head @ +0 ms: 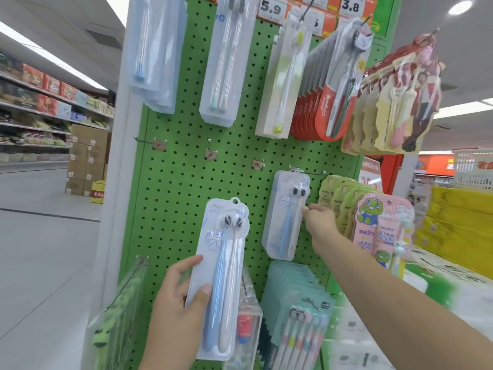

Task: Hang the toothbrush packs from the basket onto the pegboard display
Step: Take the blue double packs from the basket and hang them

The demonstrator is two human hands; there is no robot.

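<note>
Left hand [176, 303] grips one toothbrush pack [221, 276]; right hand [318, 222] touches hung pack [286, 214].

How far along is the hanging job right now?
Done: one toothbrush pack hangs on a hook, right hand touching its edge. In hand: the left hand grips a second pack, not yet hooked. Left: three bare hooks on the pegboard; the basket is out of view.
</note>
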